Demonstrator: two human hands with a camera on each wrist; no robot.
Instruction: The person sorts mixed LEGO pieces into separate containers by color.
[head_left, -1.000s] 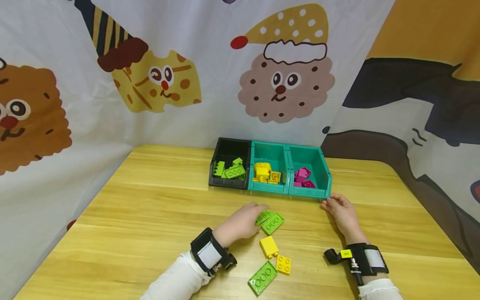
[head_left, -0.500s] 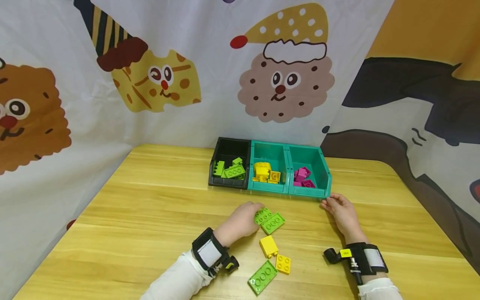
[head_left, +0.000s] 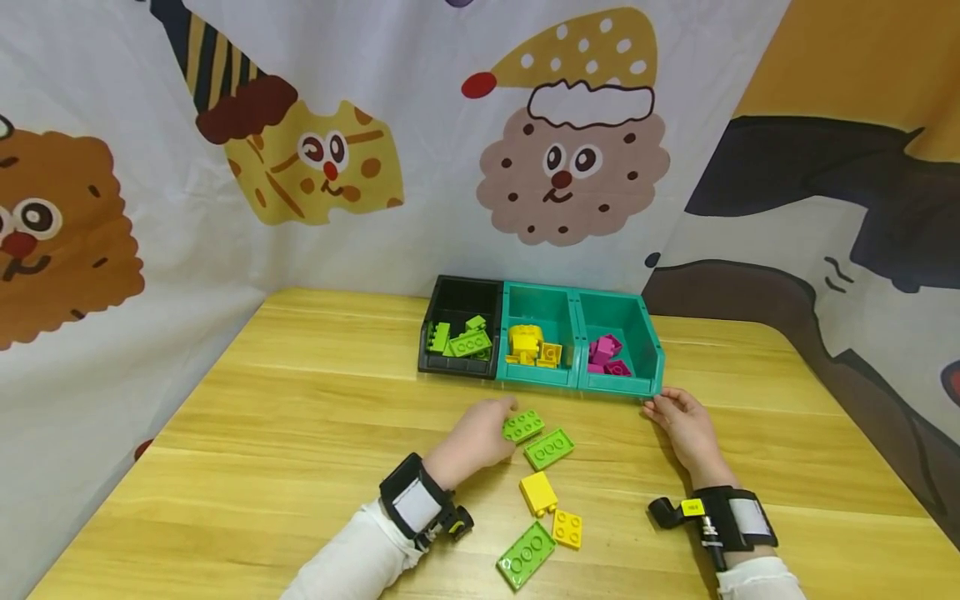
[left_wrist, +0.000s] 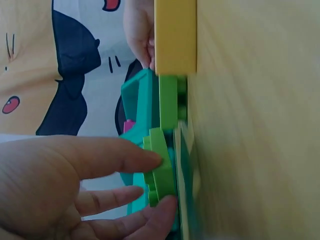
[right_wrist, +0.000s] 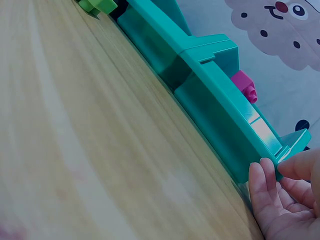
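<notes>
Green brick [head_left: 522, 426] between left fingers [left_wrist: 145, 161]

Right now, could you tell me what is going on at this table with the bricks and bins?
A person is handling toy bricks on a wooden table. The left hand pinches a small green brick, beside another green brick. The right hand holds the corner of the teal bin with pink bricks. More loose yellow and green bricks lie nearer the person; the black bin holds green ones.

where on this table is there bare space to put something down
Bare wood runs left of the left hand, up to the black bin, and right of the right hand. Crowded: loose bricks between the hands, like the yellow brick.
</notes>
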